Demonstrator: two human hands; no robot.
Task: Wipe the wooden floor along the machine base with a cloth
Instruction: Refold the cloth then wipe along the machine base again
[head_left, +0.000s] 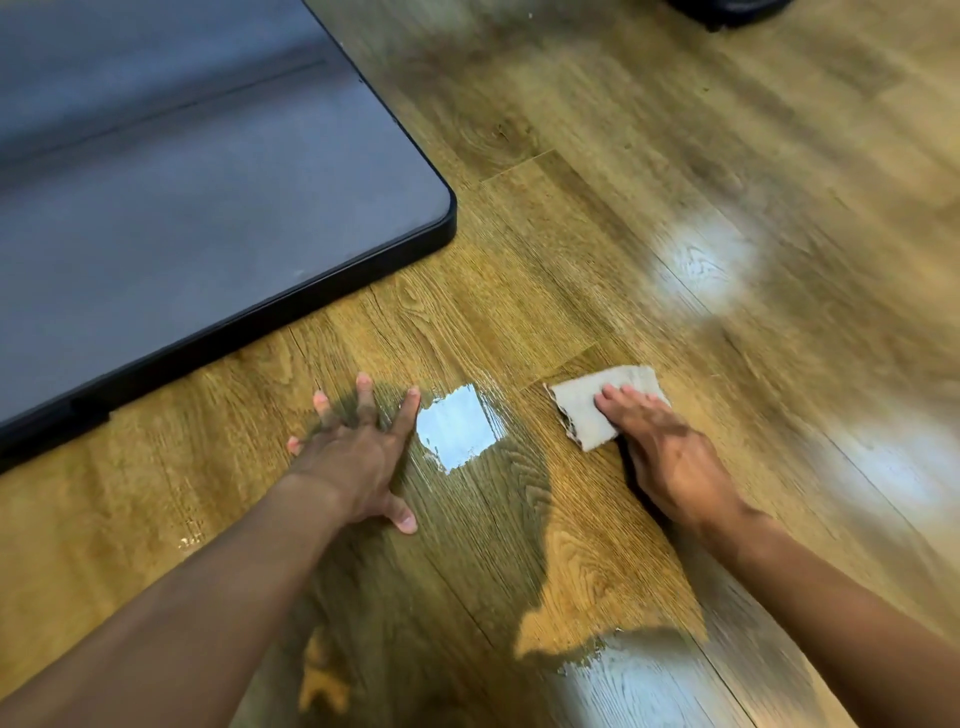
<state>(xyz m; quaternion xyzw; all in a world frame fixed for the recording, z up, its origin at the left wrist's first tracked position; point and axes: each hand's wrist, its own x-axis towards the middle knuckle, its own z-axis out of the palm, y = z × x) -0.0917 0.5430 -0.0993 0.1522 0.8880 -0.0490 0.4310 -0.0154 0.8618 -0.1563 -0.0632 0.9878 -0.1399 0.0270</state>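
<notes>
A folded grey-beige cloth (587, 410) lies flat on the wooden floor (545, 270), right of the dark machine base (218, 218). My right hand (665, 452) presses on the cloth with straight fingers, covering its near right part. My left hand (358, 447) rests flat on the floor with fingers spread, a short way in front of the base's black front edge. A wet, shiny patch (454, 428) lies between the two hands.
The base's rounded black corner (447, 208) juts out at the upper left of the hands. More wet sheen shows near the bottom (623, 675). A dark object (727, 10) sits at the top edge. Bare floor stretches to the right.
</notes>
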